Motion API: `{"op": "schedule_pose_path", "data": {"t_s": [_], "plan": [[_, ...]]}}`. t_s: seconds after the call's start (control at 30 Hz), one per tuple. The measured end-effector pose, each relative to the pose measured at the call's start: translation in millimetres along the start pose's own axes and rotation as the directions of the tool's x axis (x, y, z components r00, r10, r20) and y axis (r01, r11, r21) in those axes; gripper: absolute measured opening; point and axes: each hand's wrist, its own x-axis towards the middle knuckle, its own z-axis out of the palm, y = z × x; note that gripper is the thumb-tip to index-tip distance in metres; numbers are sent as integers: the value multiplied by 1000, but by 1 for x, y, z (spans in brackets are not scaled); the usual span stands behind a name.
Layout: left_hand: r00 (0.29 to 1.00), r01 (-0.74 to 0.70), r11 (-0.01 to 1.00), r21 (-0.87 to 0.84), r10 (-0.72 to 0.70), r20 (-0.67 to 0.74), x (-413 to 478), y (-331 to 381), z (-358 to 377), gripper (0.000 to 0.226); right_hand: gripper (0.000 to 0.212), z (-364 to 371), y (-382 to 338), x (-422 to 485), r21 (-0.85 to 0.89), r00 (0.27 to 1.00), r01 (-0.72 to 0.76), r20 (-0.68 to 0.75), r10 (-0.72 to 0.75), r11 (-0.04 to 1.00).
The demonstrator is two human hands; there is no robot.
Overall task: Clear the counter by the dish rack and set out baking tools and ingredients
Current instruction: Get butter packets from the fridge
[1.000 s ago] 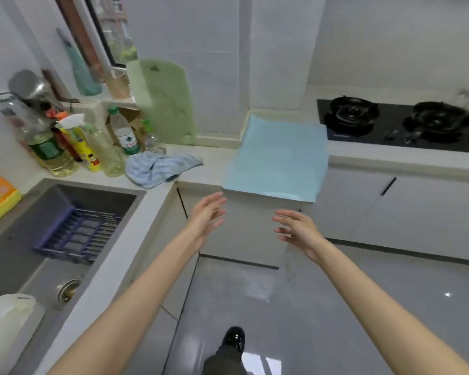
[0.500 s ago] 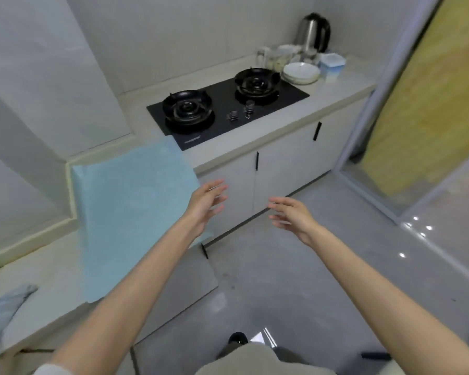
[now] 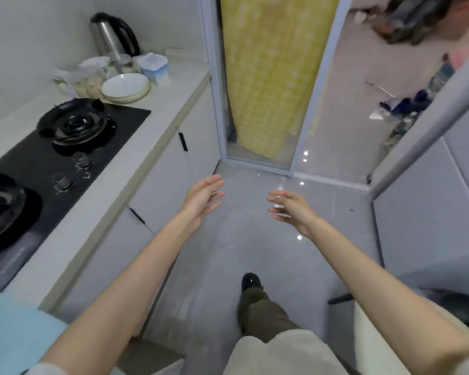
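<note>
Hands out in front of you, both empty: your left hand (image 3: pixel 203 198) and right hand (image 3: pixel 290 209) hang above the grey floor (image 3: pixel 241 247), palms turned toward each other, fingers (image 3: pixel 213 183) loosely spread and slightly bent, gripping nothing and touching nothing. Both forearms reach forward bare, and the two hands are well apart.

To the left of your left fingers runs the counter (image 3: pixel 173 104). Its long axis goes from beside your left elbow up and away to its far end, beyond your left fingertips, next to the door frame. At that far end sit a stack of white plates (image 3: pixel 125 86), a lidded tub (image 3: pixel 155 67) just beside them, some clear bags or containers too blurred to tell apart, and a steel kettle (image 3: pixel 111 36) behind. Nearer, left of your left wrist, the black hob (image 3: pixel 106 136) lies along the same axis; faint print marks its near edge, too blurred to read. A light blue sheet (image 3: pixel 14 334) lies on the counter by your left upper arm.

Straight beyond both sets of fingertips hangs a yellow patterned curtain (image 3: pixel 268 77). Below your hands, a black shoe (image 3: pixel 251 281) points forward.
</note>
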Motion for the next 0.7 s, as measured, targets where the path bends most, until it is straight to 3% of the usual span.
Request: {"op": "schedule_pose_path", "data": {"t_s": [0.13, 0.37, 0.6, 0.7], "plan": [[989, 32, 997, 70, -41, 141, 76, 25, 60, 26, 31, -40, -24, 49, 88, 991, 9, -132, 2, 996], [909, 68, 967, 246, -162, 384, 184, 62, 184, 23, 22, -126, -58, 100, 240, 919, -12, -379, 105, 971], [760, 13, 911, 413, -277, 587, 266, 83, 279, 24, 28, -179, -80, 128, 385, 788, 76, -588, 181, 920], [681, -40, 884, 466, -317, 660, 300, 93, 321, 24, 19, -194, -91, 146, 452, 711, 150, -667, 222, 879]]}}
